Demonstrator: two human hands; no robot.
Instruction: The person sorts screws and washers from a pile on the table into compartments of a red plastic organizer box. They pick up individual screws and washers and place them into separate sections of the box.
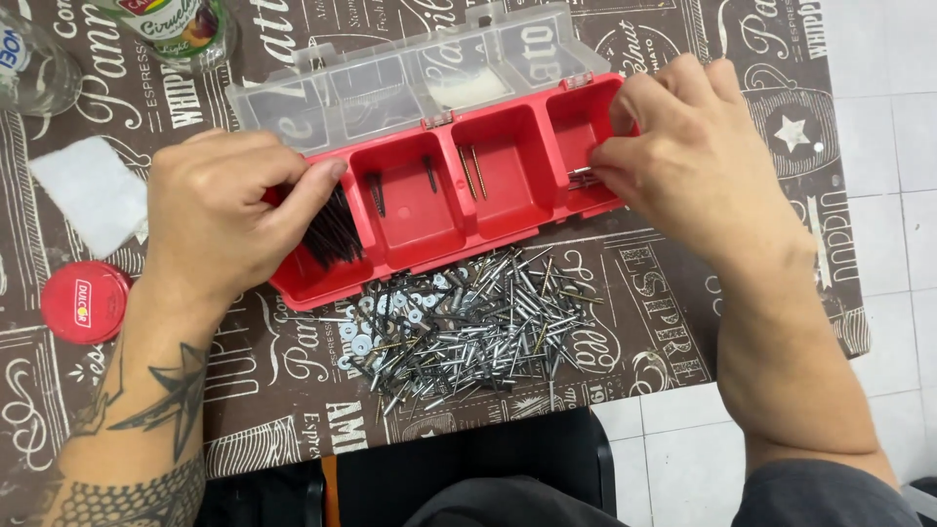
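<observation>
Head view. A red tray [508,220] with four compartments and an open clear lid [410,83] lies on a table [683,322] under a printed brown cloth. Just in front of it lies a loose heap of nails, screws and washers [468,327]. A red round cap [85,303], a white pad [93,190] and two bottles sit to the left. The left hand [220,215] is curled over the leftmost compartment, fingertips on a bundle of black screws [332,234]. The right hand [688,156] pinches a small silver piece [582,177] at the rightmost compartment.

The red plastic compartment box [459,210] lies on the table [293,390]; the loose pile of metal screws and washers [468,327] lies before it, the round red lid [85,303] to its left.
</observation>
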